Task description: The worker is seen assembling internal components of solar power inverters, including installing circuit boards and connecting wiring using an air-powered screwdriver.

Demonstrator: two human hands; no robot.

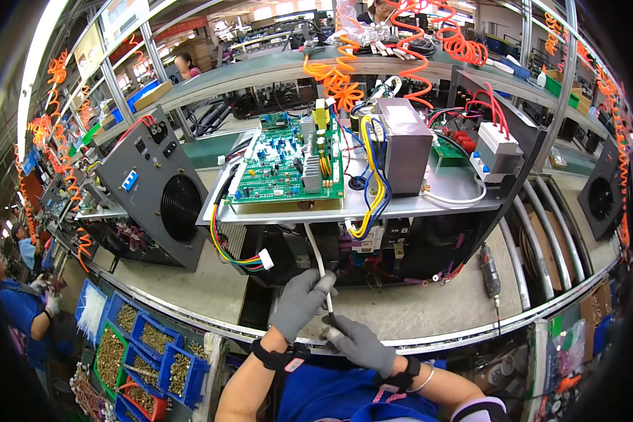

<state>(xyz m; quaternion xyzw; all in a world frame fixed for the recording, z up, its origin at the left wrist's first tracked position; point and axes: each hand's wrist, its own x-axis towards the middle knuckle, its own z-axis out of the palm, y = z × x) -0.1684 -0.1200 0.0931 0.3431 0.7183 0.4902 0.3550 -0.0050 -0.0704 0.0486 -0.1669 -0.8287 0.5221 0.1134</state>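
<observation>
My left hand point(301, 304), in a grey glove, is closed round a white cable point(315, 250) that hangs down from the front of an opened chassis. Just below and to the right, my right hand point(362, 346), gloved too, has its fingers closed at the cable's lower, darker end. The fingertips partly hide that end. Above my hands, the chassis's metal shelf point(288, 216) carries a green circuit board point(281, 165), a grey metal box point(403, 148) and a yellow-and-blue wire bundle point(373, 176). A white connector point(265, 259) on coloured wires dangles from the shelf's left front.
A power screwdriver point(490, 271) lies on the bench at right, beside metal rollers point(552, 225). Another grey chassis point(155, 190) with a round fan grille stands left. Blue bins point(179, 376) of small metal parts sit lower left. Orange coiled hoses point(341, 74) hang above. A co-worker point(21, 316) is at far left.
</observation>
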